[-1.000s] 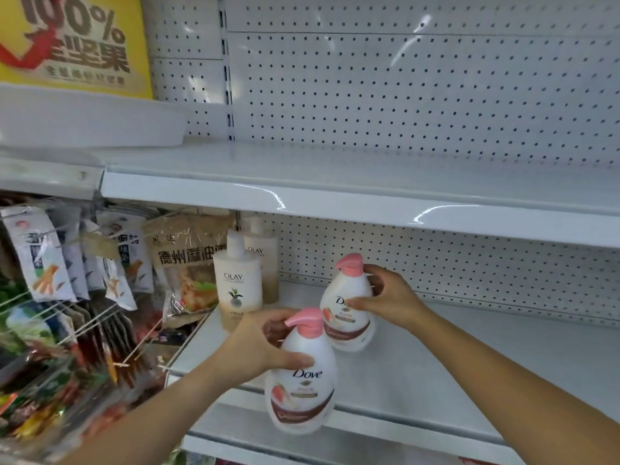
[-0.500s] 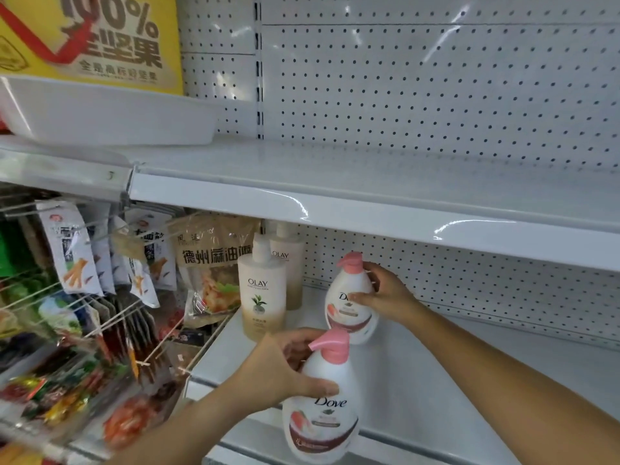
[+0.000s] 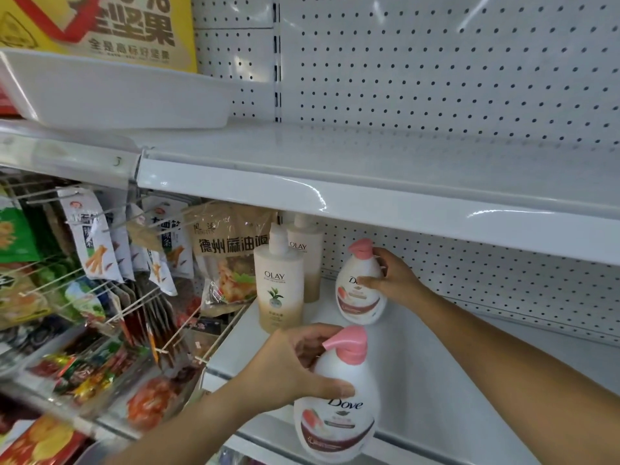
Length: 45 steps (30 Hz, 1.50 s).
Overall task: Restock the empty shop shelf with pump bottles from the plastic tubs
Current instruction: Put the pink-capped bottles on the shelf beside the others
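Near pump bottle [image 3: 339, 407]: white body, pink pump head; sits at the front lip of the lower shelf [image 3: 436, 374], label facing out. Whether its base bears on the shelf cannot be told.
Far pump bottle [image 3: 359, 297]: same type, standing deeper on the lower shelf, just beside the two Olay bottles [image 3: 278, 286].
Handling (judged): rigid, glossy plastic, likely full and moderately heavy; slippery if gripped low. The pump head is the weak point, so do not lift by it.
Grip point (judged): the shoulder, just below the pump collar, where the body narrows.
Long axis: both bottles close to upright; the near one leans slightly.
Pointing: both pump spouts aim left, toward the Olay bottles.
Left hand [image 3: 288, 367]: fingers and thumb curled round the near bottle's shoulder, the thumb lying across the front above the label.
Right hand [image 3: 399, 280]: wrapped round the far bottle from its right side, fingertips across the label.
Surroundings: upper shelf [image 3: 369, 196] above; white tub [image 3: 117, 92] at its left; snack packets [image 3: 231, 260] hang left of the Olay bottles.
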Available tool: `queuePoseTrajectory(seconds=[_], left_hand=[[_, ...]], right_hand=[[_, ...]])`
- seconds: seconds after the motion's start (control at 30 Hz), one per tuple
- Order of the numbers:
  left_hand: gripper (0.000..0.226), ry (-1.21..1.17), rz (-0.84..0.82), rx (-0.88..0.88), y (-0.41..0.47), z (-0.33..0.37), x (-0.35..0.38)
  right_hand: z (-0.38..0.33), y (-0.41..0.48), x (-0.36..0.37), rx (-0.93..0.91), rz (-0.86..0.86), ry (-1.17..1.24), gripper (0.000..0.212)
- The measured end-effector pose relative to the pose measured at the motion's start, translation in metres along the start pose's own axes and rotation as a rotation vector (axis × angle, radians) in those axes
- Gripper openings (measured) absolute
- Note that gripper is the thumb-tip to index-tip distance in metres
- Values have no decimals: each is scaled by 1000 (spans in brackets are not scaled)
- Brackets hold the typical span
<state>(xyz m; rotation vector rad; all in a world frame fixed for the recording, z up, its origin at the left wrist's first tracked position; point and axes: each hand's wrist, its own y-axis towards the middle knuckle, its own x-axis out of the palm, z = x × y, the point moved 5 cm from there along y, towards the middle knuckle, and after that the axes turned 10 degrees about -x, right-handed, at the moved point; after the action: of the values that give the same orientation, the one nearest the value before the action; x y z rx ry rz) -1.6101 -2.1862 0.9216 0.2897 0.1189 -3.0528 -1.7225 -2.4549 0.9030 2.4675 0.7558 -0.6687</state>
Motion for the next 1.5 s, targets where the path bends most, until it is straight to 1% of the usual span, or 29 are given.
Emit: queuePoseTrajectory(seconds=[0.6,0.8,0.93,1.0,1.03,1.1,1.17,1.2,1.23,1.27,1.3,1.4,1.43,1.5], left_hand=[[55,-41,-8,-8,6,1,-2],[55,-55,-14,5,8,3,1],[56,-74,-14,-14,11,2,2],[57,-79,-10,-9,13,4,1],[57,-84,-4,0,14,5,0],[57,-84,3,15,15,10,0],[57,-77,3,30,17,16,-1],[56,-80,-1,32,18,19,0],[56,-84,-2,35,20,21,0],[55,-87,0,37,21,24,1],[54,-86,3,41,23,27,1],[52,-67,14,57,28,34,4],[52,-66,17,63,29,36,5],[54,-62,26,78,33,39,6]], right_hand=[[11,26,14,-36,6,112,57],[22,26,16,-8,-23,142,65],[12,19,13,-6,-81,173,74],[7,9,3,-3,8,171,80],[3,0,-5,-21,80,166,76],[-7,-25,-17,-87,207,208,53],[-18,-61,-25,-112,291,305,33],[-21,-81,-27,-110,316,371,28],[-25,-100,-27,-115,319,433,27],[-27,-119,-25,-121,302,481,32],[-29,-135,-20,-122,268,517,43],[-23,-171,8,-57,98,613,82],[-21,-178,17,-37,42,630,88],[-21,-188,31,-15,-14,654,93]])
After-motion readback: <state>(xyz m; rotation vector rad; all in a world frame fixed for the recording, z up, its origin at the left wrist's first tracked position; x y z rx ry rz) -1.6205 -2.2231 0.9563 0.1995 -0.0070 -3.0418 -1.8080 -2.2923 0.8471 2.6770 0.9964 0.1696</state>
